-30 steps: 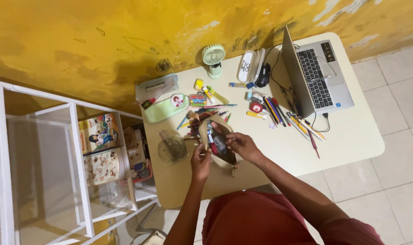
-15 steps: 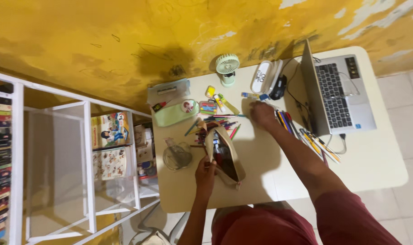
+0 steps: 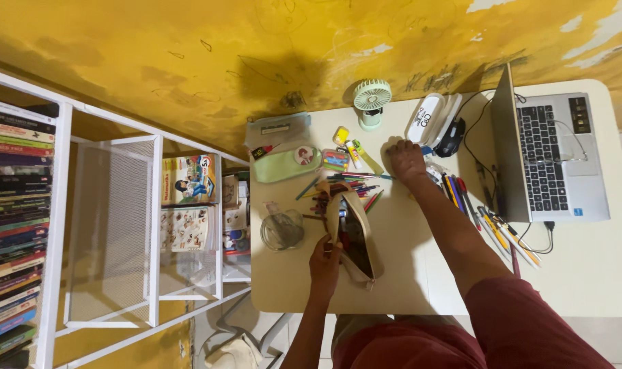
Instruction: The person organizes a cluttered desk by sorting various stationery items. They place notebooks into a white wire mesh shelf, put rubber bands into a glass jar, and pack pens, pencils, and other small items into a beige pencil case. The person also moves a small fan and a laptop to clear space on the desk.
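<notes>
Pouch (image 3: 355, 239) lies lengthwise toward my near surface edge, mouth open; my left hand (image 3: 324, 260) grips it, right hand (image 3: 406, 160) rests flat on pens (image 3: 355, 181).

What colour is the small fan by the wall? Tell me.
Pale mint green fan, clearest in the head view.

Home study corner: cluttered desk (image 3: 406, 273), laptop (image 3: 553, 160), bookshelf (image 3: 17, 225), scribbled yellow wall (image 3: 188, 61).
</notes>
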